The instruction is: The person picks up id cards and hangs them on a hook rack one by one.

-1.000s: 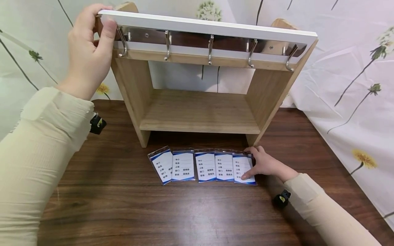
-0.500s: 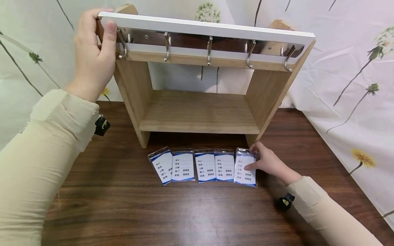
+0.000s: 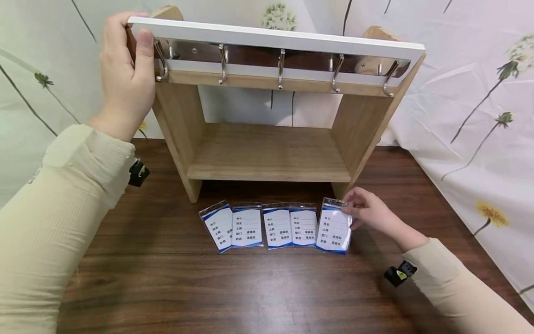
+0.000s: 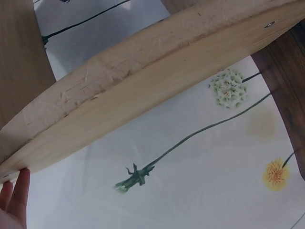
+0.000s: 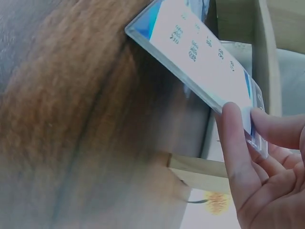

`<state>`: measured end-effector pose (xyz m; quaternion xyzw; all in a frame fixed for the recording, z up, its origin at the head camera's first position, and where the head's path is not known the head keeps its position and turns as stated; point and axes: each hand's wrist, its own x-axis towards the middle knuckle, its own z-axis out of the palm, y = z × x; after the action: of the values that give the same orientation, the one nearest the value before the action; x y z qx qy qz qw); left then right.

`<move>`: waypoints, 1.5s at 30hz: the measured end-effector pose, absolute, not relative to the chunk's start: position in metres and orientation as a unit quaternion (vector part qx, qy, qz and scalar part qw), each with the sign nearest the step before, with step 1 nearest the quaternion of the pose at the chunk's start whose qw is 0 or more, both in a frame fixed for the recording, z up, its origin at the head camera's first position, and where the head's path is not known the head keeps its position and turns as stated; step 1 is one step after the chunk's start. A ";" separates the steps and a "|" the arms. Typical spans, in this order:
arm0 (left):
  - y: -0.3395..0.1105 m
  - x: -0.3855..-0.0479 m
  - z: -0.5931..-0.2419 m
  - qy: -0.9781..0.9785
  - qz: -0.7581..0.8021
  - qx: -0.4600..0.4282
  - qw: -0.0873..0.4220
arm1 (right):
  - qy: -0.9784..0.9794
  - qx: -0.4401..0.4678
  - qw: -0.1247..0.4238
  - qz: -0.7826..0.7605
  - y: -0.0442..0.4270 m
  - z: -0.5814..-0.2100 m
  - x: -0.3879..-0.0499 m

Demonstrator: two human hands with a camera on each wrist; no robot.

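My left hand (image 3: pixel 127 76) grips the top left corner of a wooden shelf rack (image 3: pixel 267 153), its thumb on the white front board (image 3: pixel 275 32). In the left wrist view, the fingertips (image 4: pixel 20 183) touch the side panel (image 4: pixel 143 81). By its upper right corner, a clear-sleeved name badge (image 3: pixel 333 229) is pinched between the thumb and fingers of my right hand (image 3: pixel 369 211). The right wrist view shows this badge (image 5: pixel 205 57) tilted, its top edge raised off the table. Several similar badges (image 3: pixel 247 227) lie in a row to its left, the leftmost one (image 3: pixel 219 227) slanted.
A metal strip with several hooks (image 3: pixel 281 69) runs along the rack's front board. The rack stands on a dark wood table (image 3: pixel 233 287). Behind and to the right hangs a white cloth (image 3: pixel 471 134) printed with flowers.
My right hand has moved from lying over the rightmost badge to pinching its top corner. That badge now sits apart from its neighbour and is tilted up. The left hand keeps its hold.
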<state>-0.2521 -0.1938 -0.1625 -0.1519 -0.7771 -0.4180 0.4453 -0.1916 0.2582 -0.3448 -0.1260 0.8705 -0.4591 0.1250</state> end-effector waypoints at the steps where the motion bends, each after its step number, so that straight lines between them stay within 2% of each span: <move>1: -0.194 -0.252 -0.163 -0.776 -0.420 -0.151 0.447 | 0.872 -0.129 0.126 -0.455 0.258 -0.341 -0.190; 18: -0.191 -0.254 -0.163 -0.771 -0.420 -0.133 0.460 | 0.905 -0.170 0.089 -0.380 0.249 -0.269 -0.171; 24: -0.189 -0.254 -0.162 -0.771 -0.422 -0.117 0.462 | 0.915 -0.188 0.062 -0.353 0.245 -0.251 -0.172; 30: -0.189 -0.256 -0.163 -0.773 -0.412 -0.115 0.468 | 0.916 -0.189 0.058 -0.349 0.240 -0.233 -0.170; 45: -0.188 -0.257 -0.164 -0.772 -0.407 -0.113 0.474 | 0.910 -0.191 -0.010 -0.368 0.241 -0.187 -0.183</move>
<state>-0.2569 -0.1880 -0.1640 -0.1134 -0.7725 -0.4068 0.4743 -0.1828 0.2413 -0.1871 -0.1910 0.9100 -0.3678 -0.0099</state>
